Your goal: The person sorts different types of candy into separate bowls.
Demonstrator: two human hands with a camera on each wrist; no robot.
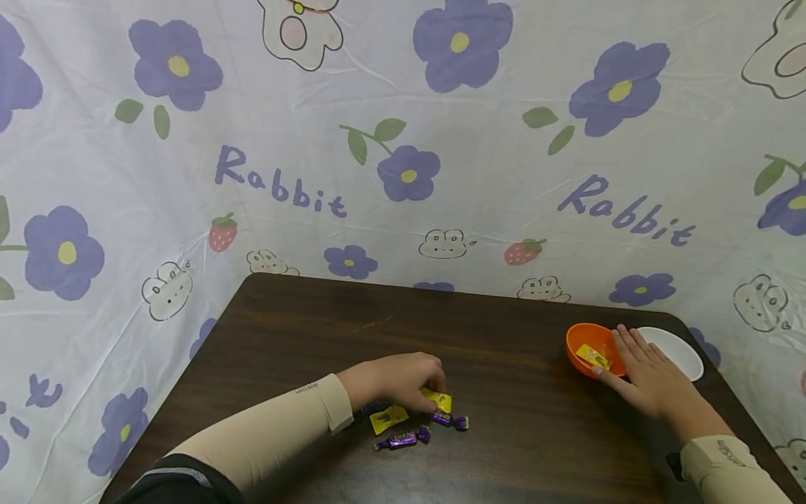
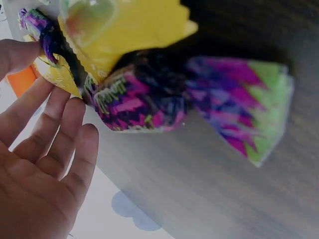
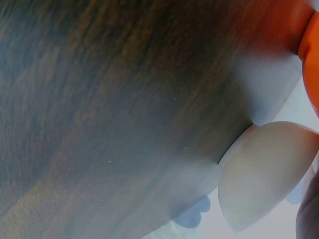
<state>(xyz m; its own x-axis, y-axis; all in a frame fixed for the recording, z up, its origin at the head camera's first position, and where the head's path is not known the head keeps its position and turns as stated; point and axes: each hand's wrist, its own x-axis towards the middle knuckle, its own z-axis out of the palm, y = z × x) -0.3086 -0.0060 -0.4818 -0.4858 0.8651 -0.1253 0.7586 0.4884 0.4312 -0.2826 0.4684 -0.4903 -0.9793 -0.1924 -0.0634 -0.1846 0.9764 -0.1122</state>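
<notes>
At the middle of the table, my left hand (image 1: 409, 381) pinches a yellow candy packet (image 1: 439, 400) between thumb and fingers; the left wrist view has this packet (image 2: 57, 74) at the fingertips. Around it lie another yellow packet (image 1: 388, 418) and purple twist-wrapped candies (image 1: 403, 439), one close under the pinched packet (image 1: 443, 418). On the right, my right hand (image 1: 655, 381) lies with straight fingers over the rim of an orange bowl (image 1: 576, 339). A yellow packet (image 1: 593, 355) is inside that bowl. Only a dark edge of the right hand (image 3: 309, 214) shows in the right wrist view.
Beside the orange bowl, partly behind my right hand, stands a white bowl (image 1: 680, 350), its rounded wall showing in the right wrist view. The dark wooden table (image 1: 302, 329) ends at a white cloth (image 1: 485, 203) printed with flowers and rabbits.
</notes>
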